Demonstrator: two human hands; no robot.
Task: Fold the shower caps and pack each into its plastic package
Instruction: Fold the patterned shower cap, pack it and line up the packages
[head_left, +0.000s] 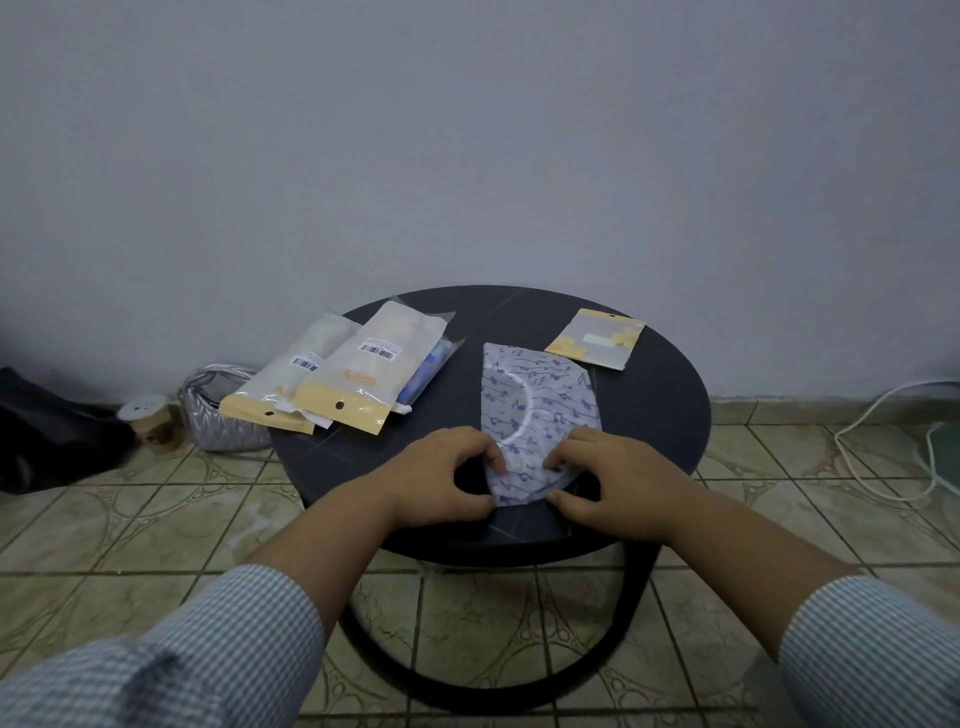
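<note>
**Cap runs straight away from both hands**

The shower cap (537, 410), already folded to a half-round shape, lies on the round table (670, 415) near its front edge. Its long axis points from the front edge toward the far edge. Both hands pinch its near end: the left hand (441, 475) at the left corner, the right hand (602, 480) at the right corner, about equally near. The next fold would probably go away from the person. The empty package (597, 339) waits at the far right edge, closer to the right hand; it seems flat, but its opening is unclear.
</note>
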